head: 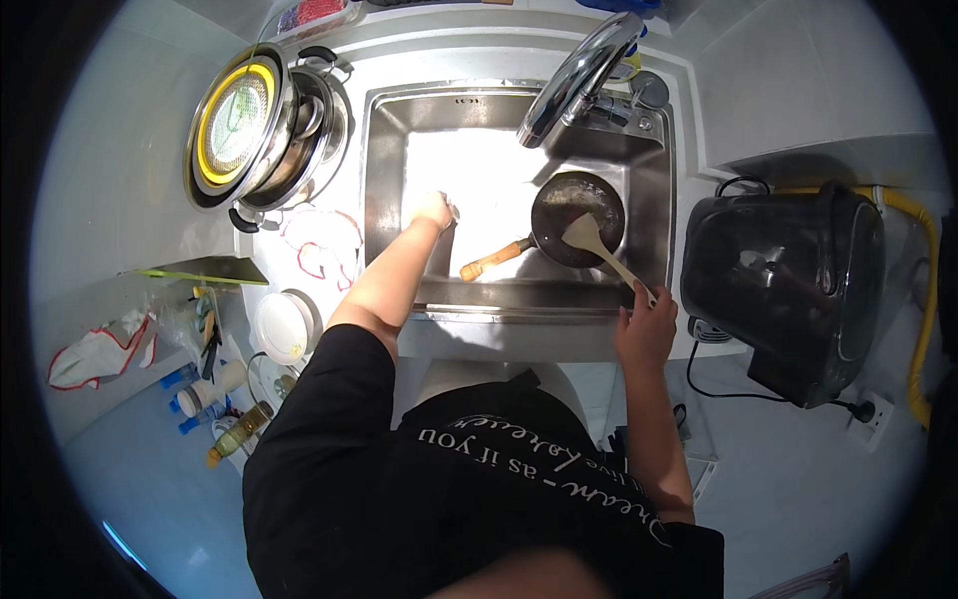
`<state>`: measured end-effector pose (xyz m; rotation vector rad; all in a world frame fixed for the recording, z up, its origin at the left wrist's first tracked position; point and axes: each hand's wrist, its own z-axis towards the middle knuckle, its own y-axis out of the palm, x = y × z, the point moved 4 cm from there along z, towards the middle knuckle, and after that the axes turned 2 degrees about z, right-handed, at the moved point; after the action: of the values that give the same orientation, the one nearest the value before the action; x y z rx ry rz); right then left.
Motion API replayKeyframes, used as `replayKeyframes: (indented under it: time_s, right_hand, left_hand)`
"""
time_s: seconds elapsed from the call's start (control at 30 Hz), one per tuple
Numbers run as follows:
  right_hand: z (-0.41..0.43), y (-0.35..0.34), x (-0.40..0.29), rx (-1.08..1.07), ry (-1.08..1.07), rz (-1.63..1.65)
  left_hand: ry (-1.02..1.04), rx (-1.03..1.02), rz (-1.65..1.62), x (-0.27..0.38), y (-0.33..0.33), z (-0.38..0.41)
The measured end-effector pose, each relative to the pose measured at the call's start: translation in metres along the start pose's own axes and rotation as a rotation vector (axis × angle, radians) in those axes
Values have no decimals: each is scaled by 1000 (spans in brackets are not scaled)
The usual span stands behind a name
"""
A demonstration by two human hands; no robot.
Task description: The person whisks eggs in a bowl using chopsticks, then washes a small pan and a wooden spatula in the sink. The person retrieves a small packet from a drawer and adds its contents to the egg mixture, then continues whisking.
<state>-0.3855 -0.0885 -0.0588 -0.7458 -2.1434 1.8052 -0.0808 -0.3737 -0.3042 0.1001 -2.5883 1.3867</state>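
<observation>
A dark frying pan (577,187) with a wooden handle (495,259) rests in the right part of the stainless steel sink (524,305). My right hand (650,326), at the sink's front right edge, holds the handle end of a pale spatula (587,236), whose blade lies over the pan. On the left side of the sink my left hand (432,211) is closed around something small that I cannot make out; bright glare washes out that area. The chrome faucet (576,82) arches over the sink behind the pan.
Steel pots and a yellow-rimmed strainer (198,138) lean left of the sink. Red-edged cloths (329,247) and a white bowl (281,327) lie on the left counter. A dark plastic-covered appliance (778,284) stands at the right, its cord plugged into a wall socket (872,419).
</observation>
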Motion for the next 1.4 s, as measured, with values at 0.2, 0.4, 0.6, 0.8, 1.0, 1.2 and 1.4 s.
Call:
replayKeyframes:
  time_s: [0.2,0.4,0.6,0.8,1.0,1.2,1.4]
  right_hand:
    - [-14,3,14,-12,10,15]
    - [-13,-2,14,57,-26,69]
    - [-5,-9,15,92,5,76]
    - [-23,-15,22,52,69,80]
    - [-44,-19,34,21,94,48]
    - [-41,-43,9,99,-184,169]
    - [-13,-54,-62,-25,-518,368]
  left_hand:
    - [202,194,-105,24,-22,-4]
    - [740,380,628,84,-73,-72]
    - [654,509,701,83,-93,-43]
    - [-74,288,-248,11,-72,68]
    - [-370,36,-901,16,11,96]
    - [-569,24,-1392,-1,49,69]
    - [3,654,-864,50,-120,-264]
